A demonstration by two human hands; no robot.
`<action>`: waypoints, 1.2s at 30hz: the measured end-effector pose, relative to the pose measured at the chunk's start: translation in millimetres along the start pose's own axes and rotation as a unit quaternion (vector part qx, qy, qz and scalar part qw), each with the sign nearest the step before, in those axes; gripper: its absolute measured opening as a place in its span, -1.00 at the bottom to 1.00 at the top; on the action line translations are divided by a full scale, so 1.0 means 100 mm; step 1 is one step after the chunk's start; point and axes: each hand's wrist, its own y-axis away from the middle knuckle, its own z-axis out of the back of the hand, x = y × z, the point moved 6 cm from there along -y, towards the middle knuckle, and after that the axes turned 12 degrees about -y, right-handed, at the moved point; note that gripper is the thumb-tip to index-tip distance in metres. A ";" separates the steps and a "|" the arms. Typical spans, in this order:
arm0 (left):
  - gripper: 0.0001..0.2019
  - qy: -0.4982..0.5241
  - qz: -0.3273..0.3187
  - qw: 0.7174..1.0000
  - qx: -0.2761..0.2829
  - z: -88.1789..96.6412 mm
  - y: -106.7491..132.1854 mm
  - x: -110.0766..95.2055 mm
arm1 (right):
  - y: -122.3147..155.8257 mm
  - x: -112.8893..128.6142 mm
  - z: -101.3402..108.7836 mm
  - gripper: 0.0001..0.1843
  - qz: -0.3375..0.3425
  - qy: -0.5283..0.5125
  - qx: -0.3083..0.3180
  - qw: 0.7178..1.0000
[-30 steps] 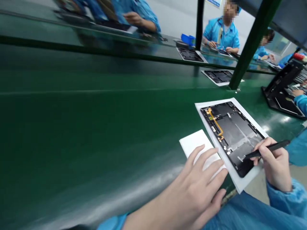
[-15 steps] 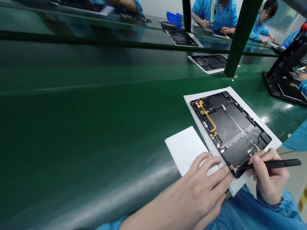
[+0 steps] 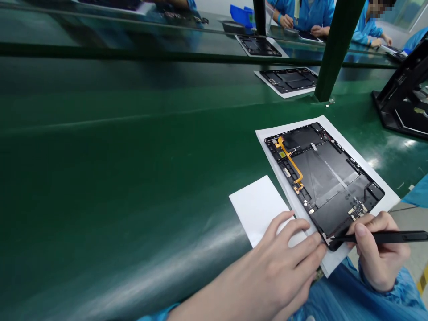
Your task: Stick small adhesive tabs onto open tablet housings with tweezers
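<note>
**Black pointed tool at the corner of an open tablet shell**

The tablet shell lies flat, inside facing up, on a white sheet on a glossy green conveyor belt. The right hand pinches the tool between thumb and fingers, its tip at the shell's near corner. The left hand lies nearly flat, fingers loosely spread and holding nothing. Its fingertips rest on a smaller white card and reach the shell's edge beside that corner. An orange ribbon cable runs along one side of the shell, and a small circuit board sits near the right hand. Any markings on them are too small to read.

Farther along the belt, two more tablet shells lie on white sheets beyond a dark green post. A black stand sits at the right. Workers in blue smocks sit across the belt near a blue bin, under white walls. A yellow-and-black floor stripe shows at lower right.
</note>
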 end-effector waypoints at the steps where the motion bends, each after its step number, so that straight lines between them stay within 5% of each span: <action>1: -0.75 -0.002 0.001 1.000 -0.004 0.01 -0.01 0.00 | 0.00 0.00 0.00 -0.77 -0.001 0.002 0.003 1.000; 20: -0.77 -0.018 0.008 1.000 -0.008 0.01 0.00 0.00 | 0.03 0.03 -0.03 -0.79 -0.033 -0.005 -0.041 0.999; 36: -0.70 -0.046 0.027 0.997 0.052 0.02 0.00 -0.03 | -0.02 0.03 -0.02 -0.78 -0.033 0.010 0.018 0.999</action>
